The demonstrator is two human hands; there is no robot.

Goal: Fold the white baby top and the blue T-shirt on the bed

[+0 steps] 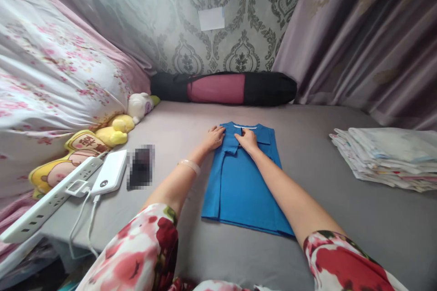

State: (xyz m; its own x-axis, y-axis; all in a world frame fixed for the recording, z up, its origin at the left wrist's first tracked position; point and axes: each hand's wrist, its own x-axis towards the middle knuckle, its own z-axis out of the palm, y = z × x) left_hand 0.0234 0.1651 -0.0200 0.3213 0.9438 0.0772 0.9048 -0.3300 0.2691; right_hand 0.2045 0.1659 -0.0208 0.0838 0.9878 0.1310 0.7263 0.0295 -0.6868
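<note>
A blue T-shirt [251, 191] lies on the grey bed sheet, its sides folded inward and its white-edged collar pointing away from me. My left hand [215, 137] rests on the shirt's left shoulder edge, fingers laid out over the cloth. The left sleeve [230, 142] is turned in across the upper body of the shirt. At the inner edge of that sleeve, my right hand [248, 140] pinches the fabric just below the collar; its fingertips are partly hidden.
Folded pale cloths [389, 157] are stacked at right. A black and pink rolled bag [218, 88] lies along the wall. On the left are a power strip [51, 200], a white power bank [109, 173] with cables, a blurred dark object [140, 167] and plush toys [114, 130].
</note>
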